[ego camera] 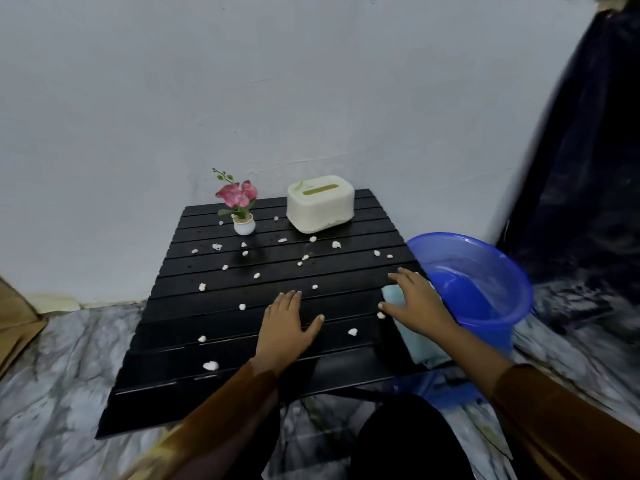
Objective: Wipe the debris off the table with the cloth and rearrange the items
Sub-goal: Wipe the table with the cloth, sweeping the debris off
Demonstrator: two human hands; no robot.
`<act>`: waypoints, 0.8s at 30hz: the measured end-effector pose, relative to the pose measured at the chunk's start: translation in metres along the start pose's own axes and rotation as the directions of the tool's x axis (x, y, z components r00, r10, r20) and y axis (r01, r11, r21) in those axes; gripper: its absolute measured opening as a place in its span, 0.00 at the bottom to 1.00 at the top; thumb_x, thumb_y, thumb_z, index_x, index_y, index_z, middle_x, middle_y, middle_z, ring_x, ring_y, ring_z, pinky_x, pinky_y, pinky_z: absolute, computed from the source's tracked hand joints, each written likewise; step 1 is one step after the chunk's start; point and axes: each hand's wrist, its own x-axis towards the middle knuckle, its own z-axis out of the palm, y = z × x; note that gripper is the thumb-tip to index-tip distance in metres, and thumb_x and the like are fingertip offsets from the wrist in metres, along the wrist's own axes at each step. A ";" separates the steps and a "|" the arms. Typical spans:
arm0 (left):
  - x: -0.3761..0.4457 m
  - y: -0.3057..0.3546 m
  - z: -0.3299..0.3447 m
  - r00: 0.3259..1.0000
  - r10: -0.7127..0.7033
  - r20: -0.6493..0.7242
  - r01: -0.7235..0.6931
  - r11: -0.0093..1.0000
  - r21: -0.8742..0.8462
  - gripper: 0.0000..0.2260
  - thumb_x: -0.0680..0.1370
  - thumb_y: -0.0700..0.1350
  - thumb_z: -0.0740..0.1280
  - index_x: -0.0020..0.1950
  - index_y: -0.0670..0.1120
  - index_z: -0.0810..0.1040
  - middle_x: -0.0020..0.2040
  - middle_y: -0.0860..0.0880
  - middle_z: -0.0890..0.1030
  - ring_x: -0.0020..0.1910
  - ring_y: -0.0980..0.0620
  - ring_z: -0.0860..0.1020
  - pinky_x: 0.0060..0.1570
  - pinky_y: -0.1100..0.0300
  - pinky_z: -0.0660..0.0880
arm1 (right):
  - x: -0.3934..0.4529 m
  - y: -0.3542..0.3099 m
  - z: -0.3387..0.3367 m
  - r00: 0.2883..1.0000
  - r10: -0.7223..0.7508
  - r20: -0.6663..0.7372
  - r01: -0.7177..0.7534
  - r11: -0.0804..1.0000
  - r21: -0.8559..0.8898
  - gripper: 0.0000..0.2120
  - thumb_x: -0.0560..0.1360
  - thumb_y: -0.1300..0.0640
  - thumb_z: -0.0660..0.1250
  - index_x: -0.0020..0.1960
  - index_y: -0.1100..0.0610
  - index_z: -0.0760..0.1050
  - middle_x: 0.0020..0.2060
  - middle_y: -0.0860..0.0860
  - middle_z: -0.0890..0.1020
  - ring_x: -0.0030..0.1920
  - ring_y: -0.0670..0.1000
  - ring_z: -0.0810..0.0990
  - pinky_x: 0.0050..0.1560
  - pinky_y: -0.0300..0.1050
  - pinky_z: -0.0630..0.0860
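Note:
A low black slatted table (207, 393) is strewn with several small white scraps of debris (210, 365). A light blue cloth (412, 341) lies along the table's right edge. My right hand (415, 303) rests flat on the cloth's far end with fingers spread. My left hand (287, 323) lies palm down on the bare slats near the middle, holding nothing. At the back stand a small white pot with pink flowers (242, 209) and a cream tissue box (320, 202).
A blue plastic basin (485, 271) stands on the floor right of the table, touching its edge. A white wall rises behind the table. A dark curtain (588, 168) hangs at the right. The floor is marble-patterned. Cardboard (14, 323) sits at the far left.

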 end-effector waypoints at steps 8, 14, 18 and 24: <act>-0.011 0.019 0.028 0.997 0.019 0.073 -0.024 0.997 0.077 0.33 0.78 0.61 0.56 0.77 0.45 0.54 0.79 0.48 0.55 0.79 0.49 0.49 0.77 0.51 0.47 | -0.025 0.029 0.019 0.977 0.204 0.056 -0.185 0.952 -0.245 0.39 0.71 0.31 0.57 0.75 0.46 0.51 0.78 0.49 0.49 0.75 0.67 0.46 0.73 0.64 0.51; -0.012 0.016 0.033 0.996 0.009 0.083 -0.018 0.994 0.106 0.33 0.78 0.62 0.55 0.78 0.45 0.52 0.79 0.47 0.53 0.79 0.50 0.47 0.77 0.52 0.44 | -0.029 0.032 0.033 0.970 0.242 0.033 -0.221 0.928 -0.299 0.38 0.72 0.30 0.51 0.76 0.42 0.43 0.78 0.48 0.44 0.74 0.66 0.54 0.71 0.62 0.58; -0.013 0.014 0.036 0.997 0.020 0.078 -0.029 0.992 0.123 0.33 0.78 0.62 0.55 0.77 0.45 0.52 0.79 0.47 0.53 0.79 0.49 0.47 0.77 0.52 0.43 | -0.031 0.032 0.038 0.982 0.184 -0.047 -0.189 0.915 -0.356 0.35 0.75 0.33 0.50 0.76 0.44 0.45 0.78 0.46 0.47 0.69 0.61 0.62 0.68 0.57 0.62; -0.013 0.010 0.035 0.996 0.030 0.080 -0.040 0.991 0.127 0.33 0.78 0.62 0.55 0.77 0.46 0.53 0.79 0.47 0.53 0.79 0.50 0.48 0.77 0.52 0.43 | -0.026 0.035 0.039 0.974 0.224 0.015 -0.204 0.910 -0.360 0.34 0.74 0.31 0.49 0.75 0.40 0.43 0.78 0.44 0.46 0.71 0.65 0.59 0.67 0.61 0.62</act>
